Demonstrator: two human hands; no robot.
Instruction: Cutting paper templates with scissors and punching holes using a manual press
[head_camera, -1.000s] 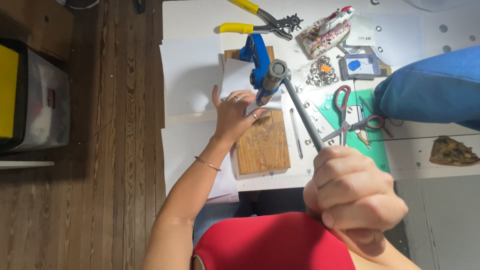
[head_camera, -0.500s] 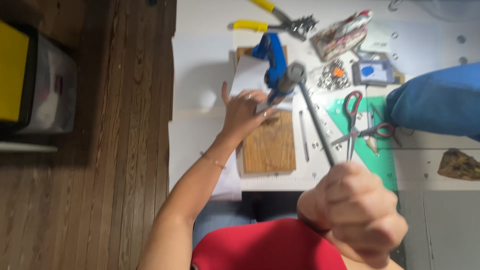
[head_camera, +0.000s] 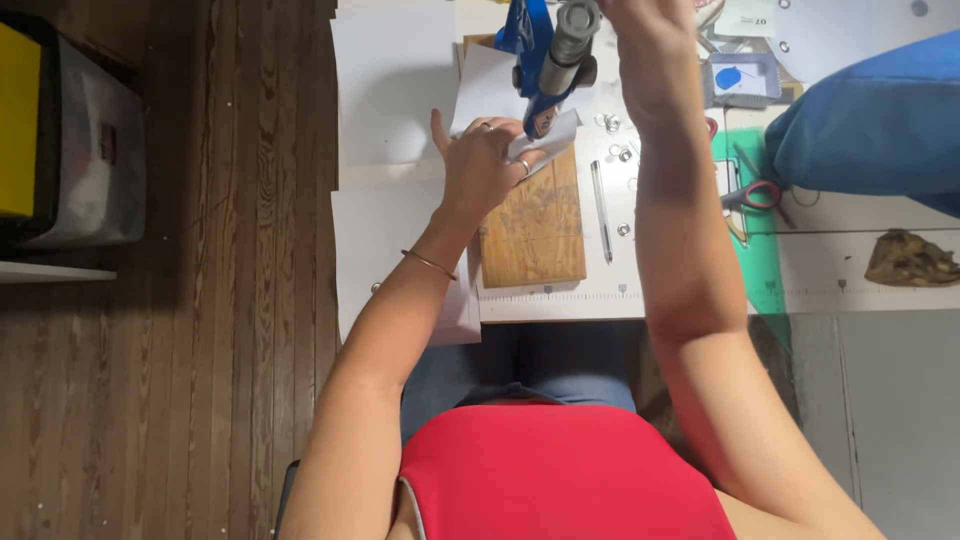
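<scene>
Left hand (head_camera: 480, 165) flat, fingers spread, pinning white paper (head_camera: 545, 135) on wooden board (head_camera: 535, 225) near counter's front edge. Right hand (head_camera: 650, 50) raised above, closed around hammer (head_camera: 570, 40), head pointing down.

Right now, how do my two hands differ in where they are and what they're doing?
The left hand lies low, pressing a small white sheet onto the wooden board; the right hand is raised near the top of the view, partly cut off. The left hand's fingers are spread and wear rings; the right hand's grip cannot be seen clearly. A thin bracelet circles the left wrist; the right forearm is bare. Both reach over the white table beside the grey hammer head.
</scene>
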